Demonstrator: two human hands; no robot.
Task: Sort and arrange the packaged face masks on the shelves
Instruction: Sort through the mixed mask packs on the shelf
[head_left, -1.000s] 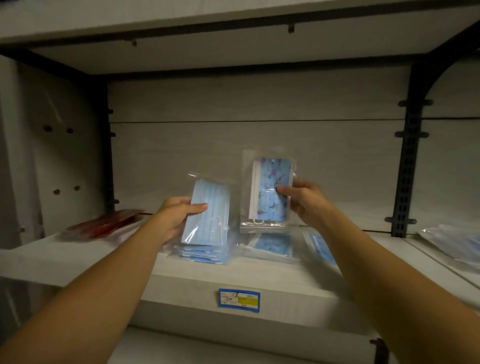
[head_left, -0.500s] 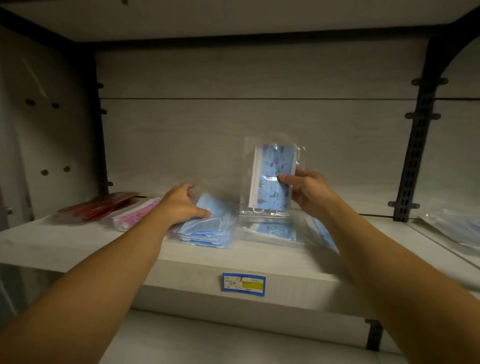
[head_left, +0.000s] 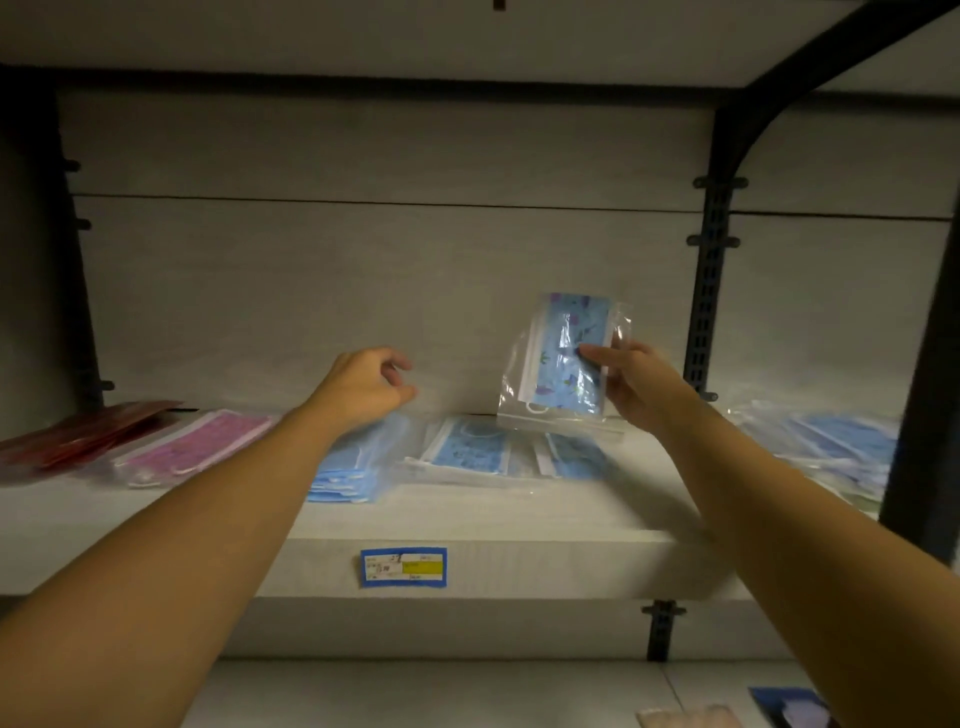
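While the left hand (head_left: 363, 384) hovers empty, fingers loosely curled, the right hand (head_left: 631, 387) pinches 1 printed mask pack (head_left: 566, 358) upright at 1 o'clock above the shelf (head_left: 467, 525). It looks light, floppy and slippery; grip the edge.

Glossy clear plastic mask packet (head_left: 563, 364); matt pale wood-grain shelf (head_left: 519, 566)
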